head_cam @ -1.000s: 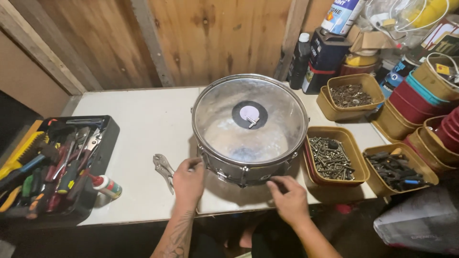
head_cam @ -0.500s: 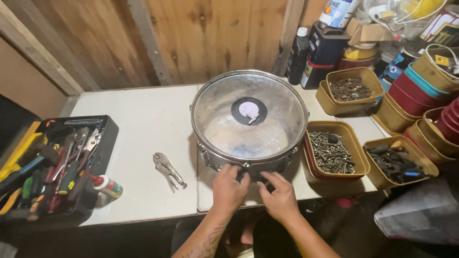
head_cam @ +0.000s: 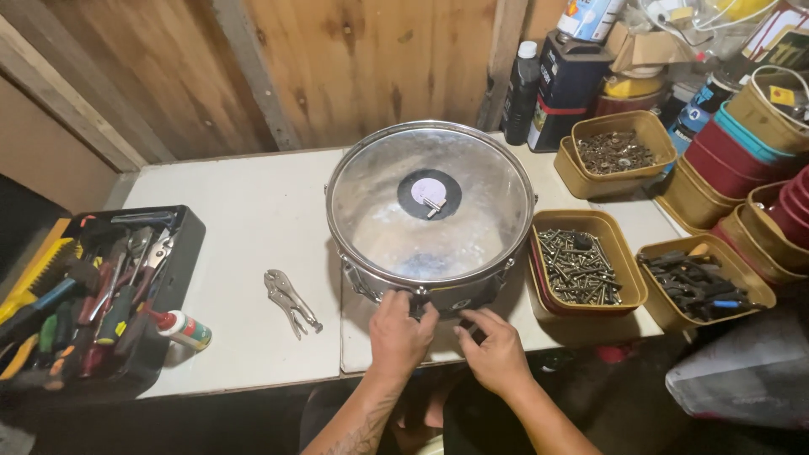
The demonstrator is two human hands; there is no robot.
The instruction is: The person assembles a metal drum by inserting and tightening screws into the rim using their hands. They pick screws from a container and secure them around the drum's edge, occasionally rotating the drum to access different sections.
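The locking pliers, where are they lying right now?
In the head view the locking pliers lie on the white table, left of the drum and the left hand, right of the black tool tray.

Counted on and around the bench

One drum (head_cam: 430,211), two hands (head_cam: 400,335) (head_cam: 497,354) at its near shell, one pair of pliers (head_cam: 291,301), one tool tray (head_cam: 173,278) with too many tools to number, one glue bottle (head_cam: 181,328). Three open tubs (head_cam: 624,152) (head_cam: 628,291) (head_cam: 742,291) of screws and fittings, beyond counting. Two dark bottles (head_cam: 521,80) (head_cam: 569,84) at the wall.
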